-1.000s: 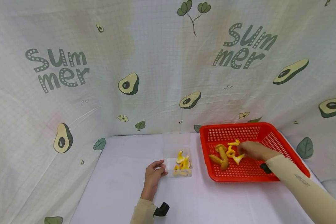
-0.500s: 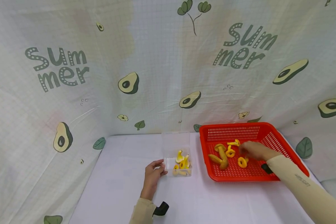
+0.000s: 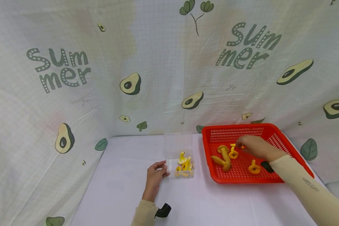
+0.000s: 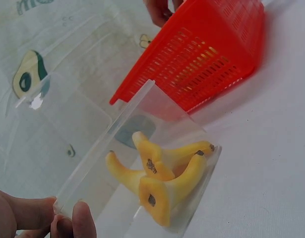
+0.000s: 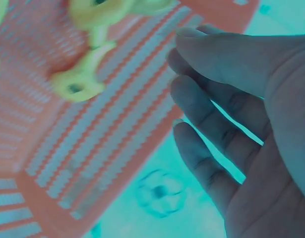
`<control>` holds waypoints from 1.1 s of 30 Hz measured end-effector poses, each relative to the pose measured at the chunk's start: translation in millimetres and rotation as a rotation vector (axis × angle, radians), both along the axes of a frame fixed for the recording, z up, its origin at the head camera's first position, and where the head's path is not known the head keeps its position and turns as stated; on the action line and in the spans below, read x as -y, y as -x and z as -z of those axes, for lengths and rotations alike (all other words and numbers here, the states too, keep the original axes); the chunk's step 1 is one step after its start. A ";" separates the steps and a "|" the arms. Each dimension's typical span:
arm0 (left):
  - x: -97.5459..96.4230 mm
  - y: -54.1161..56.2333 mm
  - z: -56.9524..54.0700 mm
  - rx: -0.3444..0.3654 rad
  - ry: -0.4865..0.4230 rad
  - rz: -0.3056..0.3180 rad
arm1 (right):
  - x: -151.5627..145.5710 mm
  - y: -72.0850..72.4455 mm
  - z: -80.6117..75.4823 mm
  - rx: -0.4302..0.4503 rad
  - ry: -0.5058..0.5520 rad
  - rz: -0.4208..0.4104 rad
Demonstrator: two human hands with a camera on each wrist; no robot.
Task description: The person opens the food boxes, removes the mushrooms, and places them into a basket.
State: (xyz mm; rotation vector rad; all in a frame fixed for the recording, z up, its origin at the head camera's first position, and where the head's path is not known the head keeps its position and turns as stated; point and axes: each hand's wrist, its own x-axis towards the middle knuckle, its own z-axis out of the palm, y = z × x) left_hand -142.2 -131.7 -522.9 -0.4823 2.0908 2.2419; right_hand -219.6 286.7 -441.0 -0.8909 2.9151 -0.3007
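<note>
My left hand (image 3: 153, 180) pinches the left edge of a clear plastic box (image 3: 172, 164) with its lid raised. Several yellow trumpet-shaped mushrooms (image 4: 154, 171) lie inside the box. Over the red basket (image 3: 240, 181) is my right hand (image 3: 255, 147), fingers loosely bent, with nothing seen between them in the right wrist view. A yellow mushroom (image 5: 78, 87) lies beyond its fingertips there. In the head view, one yellow mushroom (image 3: 254, 168) lies in front of the hand and another (image 3: 233, 153) to its left; the hand partly covers a third (image 3: 233, 145).
Brown mushrooms (image 3: 225, 158) lie in the left part of the basket, which stands to the right of the box. A white cloth (image 3: 124, 166) covers the table, and a printed curtain (image 3: 158, 62) hangs behind it.
A yellow mushroom in the basket has shifted toward the front right, away from my right hand. That hand has risen and moved back a little. The left hand stays at the box.
</note>
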 end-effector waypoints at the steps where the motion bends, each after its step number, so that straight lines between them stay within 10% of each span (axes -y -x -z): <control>1: 0.1 0.1 -0.3 -0.001 0.000 0.001 | 5.5 -2.1 -3.9 -0.019 0.011 -0.010; 19: 0.2 0.4 2.8 -0.005 -0.006 -0.002 | 99.0 -14.7 -25.0 -0.311 0.085 -0.295; 33: -0.2 -0.5 2.3 0.000 -0.001 0.002 | 150.5 -16.2 -14.7 -0.334 -0.023 -0.414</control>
